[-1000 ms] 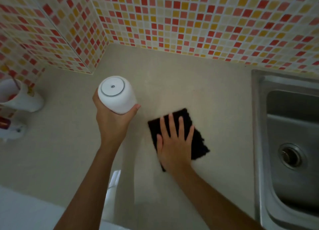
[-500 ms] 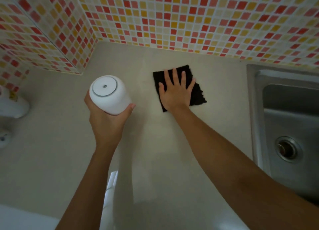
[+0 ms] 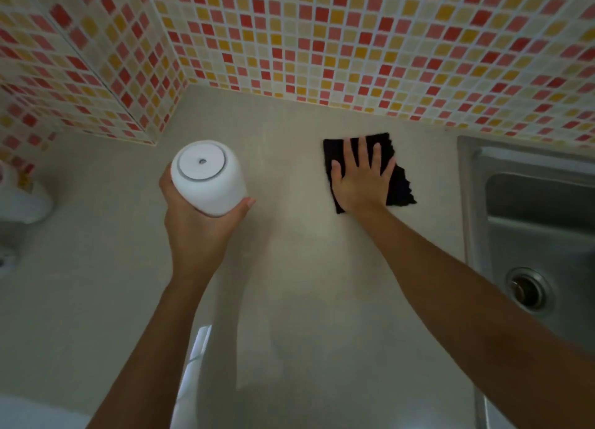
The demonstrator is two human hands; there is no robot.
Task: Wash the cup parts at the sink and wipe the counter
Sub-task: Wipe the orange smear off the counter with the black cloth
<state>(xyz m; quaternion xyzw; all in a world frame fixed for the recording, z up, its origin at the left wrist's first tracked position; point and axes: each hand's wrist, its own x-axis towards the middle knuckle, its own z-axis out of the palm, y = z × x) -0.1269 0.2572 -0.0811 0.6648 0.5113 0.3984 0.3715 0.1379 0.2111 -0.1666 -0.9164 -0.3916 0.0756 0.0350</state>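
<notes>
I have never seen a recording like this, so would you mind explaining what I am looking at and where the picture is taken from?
There is no machine here: a person wears a wide-angle camera on the head, so the single view looks down along both forearms at a kitchen counter.

The left hand holds a white cup up off the counter, with its flat round end facing the camera. The right hand lies flat, fingers spread, on a black cloth pressed to the counter near the tiled wall.

To the right is a steel sink with its drain. At the far left edge stands something white, too blurred to name.
</notes>
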